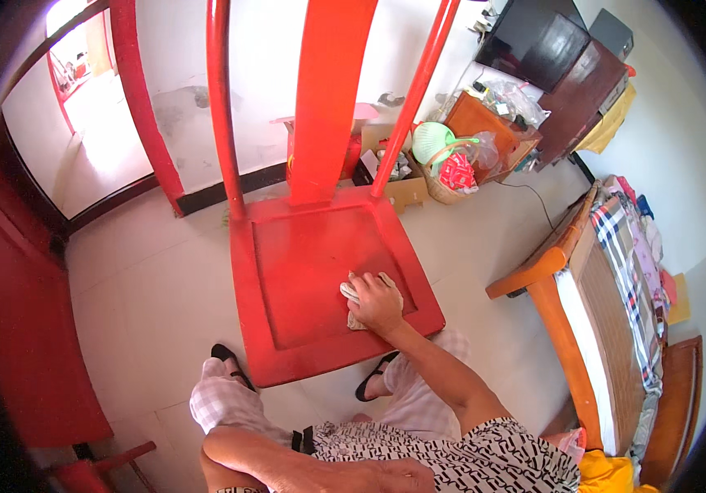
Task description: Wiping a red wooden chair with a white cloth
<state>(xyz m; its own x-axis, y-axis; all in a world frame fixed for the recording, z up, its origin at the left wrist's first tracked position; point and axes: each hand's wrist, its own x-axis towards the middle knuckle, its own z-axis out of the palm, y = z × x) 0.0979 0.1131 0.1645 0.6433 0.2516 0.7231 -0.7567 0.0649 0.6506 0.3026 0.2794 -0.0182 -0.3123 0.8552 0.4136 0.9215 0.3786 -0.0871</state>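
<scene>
The left hand [386,475] lies nearest, at six o'clock, fingers together, flat against the patterned shirt [484,456]. The right hand [376,302] presses a pale cloth [356,293] on the red chair [303,271] seat, fingers bent down over it, at the seat's four o'clock corner. A wicker basket [445,182] stands at one o'clock.

Single head view, looking steeply down, close over red chair [320,279]
</scene>
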